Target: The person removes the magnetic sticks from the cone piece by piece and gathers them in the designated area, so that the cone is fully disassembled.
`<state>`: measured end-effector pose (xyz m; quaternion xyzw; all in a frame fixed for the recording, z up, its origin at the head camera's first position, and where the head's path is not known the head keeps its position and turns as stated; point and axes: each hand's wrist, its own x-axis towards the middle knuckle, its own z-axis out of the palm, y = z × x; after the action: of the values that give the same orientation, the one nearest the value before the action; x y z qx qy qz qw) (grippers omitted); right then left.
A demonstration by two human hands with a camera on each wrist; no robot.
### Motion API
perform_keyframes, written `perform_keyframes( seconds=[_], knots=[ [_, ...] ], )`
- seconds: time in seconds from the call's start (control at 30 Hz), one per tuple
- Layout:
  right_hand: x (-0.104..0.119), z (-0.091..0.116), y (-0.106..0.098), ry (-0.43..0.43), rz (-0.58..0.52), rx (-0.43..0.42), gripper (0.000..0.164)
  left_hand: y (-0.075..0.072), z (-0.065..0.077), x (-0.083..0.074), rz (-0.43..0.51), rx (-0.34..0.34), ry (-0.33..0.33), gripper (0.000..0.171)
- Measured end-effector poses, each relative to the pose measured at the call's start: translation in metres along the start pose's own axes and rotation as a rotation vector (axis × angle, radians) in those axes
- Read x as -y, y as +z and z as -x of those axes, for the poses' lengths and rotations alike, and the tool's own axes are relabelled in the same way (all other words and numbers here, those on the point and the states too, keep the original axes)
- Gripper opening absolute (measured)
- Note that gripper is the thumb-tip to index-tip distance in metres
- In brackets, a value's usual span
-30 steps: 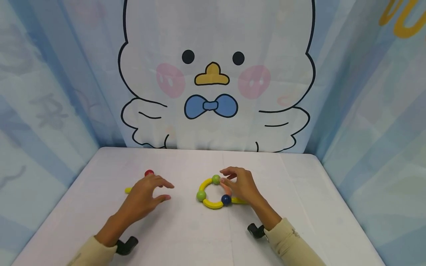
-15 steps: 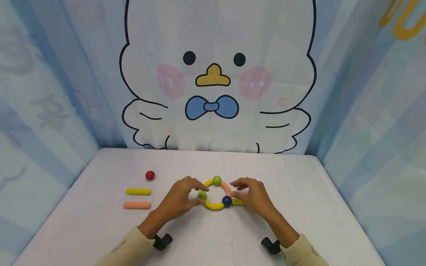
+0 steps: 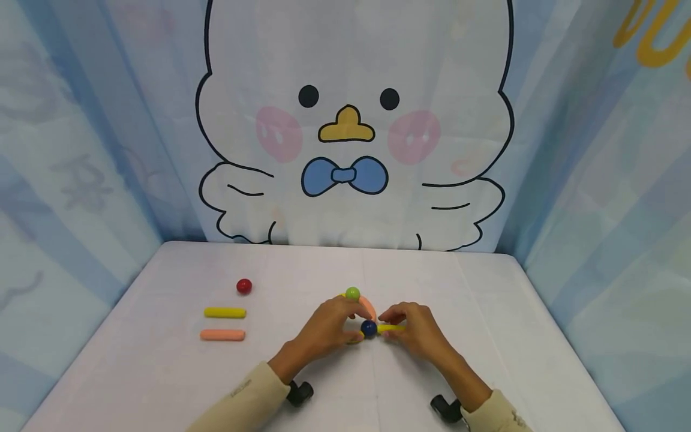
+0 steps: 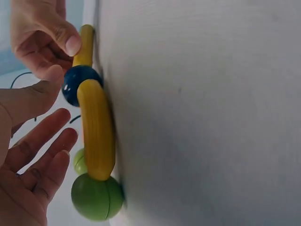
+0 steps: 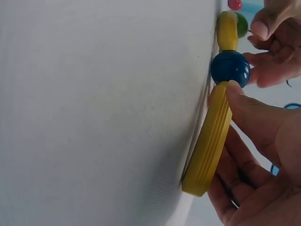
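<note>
A ring of curved bars and balls lies on the white table (image 3: pixel 345 390). In the head view its dark blue ball (image 3: pixel 369 329), far green ball (image 3: pixel 352 293) and orange curved bar (image 3: pixel 367 306) show. My left hand (image 3: pixel 330 324) covers the ring's left side, thumb and fingers apart close to the blue ball. A yellow curved bar (image 4: pixel 98 132) joins the blue ball to a green ball (image 4: pixel 96 197) in the left wrist view. With thumb and fingers, my right hand (image 3: pixel 418 330) pinches a yellow bar (image 5: pixel 209 141) whose end meets the blue ball.
On the table's left side lie a red ball (image 3: pixel 244 286), a straight yellow bar (image 3: pixel 225 312) and a straight orange bar (image 3: pixel 222 335). Behind the table hangs a curtain (image 3: pixel 345 216) with a cartoon bird. Blue curtains close off both sides.
My left hand has moved right from beside the loose bars to over the ring, by the blue ball. My right hand has lowered from the ring's upper right onto the yellow bar.
</note>
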<state>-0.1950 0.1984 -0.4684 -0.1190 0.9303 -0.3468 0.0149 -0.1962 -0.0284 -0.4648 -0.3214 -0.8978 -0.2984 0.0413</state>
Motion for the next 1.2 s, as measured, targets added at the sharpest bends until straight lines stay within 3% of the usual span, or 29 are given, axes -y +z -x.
perform_keyframes(
  seconds=[0.23,0.6,1.2],
  knots=[
    [-0.001,0.003,0.003,-0.008,0.012,0.016,0.022,0.014,-0.005,-0.002,-0.080,0.030,0.003,0.035],
    [0.001,0.002,0.001,-0.017,0.037,0.031,0.021,0.017,-0.010,-0.007,-0.136,0.039,-0.028,0.033],
    [-0.002,-0.005,-0.011,-0.213,0.040,0.143,0.021,0.015,-0.012,-0.004,-0.102,0.032,-0.041,0.032]
  ],
)
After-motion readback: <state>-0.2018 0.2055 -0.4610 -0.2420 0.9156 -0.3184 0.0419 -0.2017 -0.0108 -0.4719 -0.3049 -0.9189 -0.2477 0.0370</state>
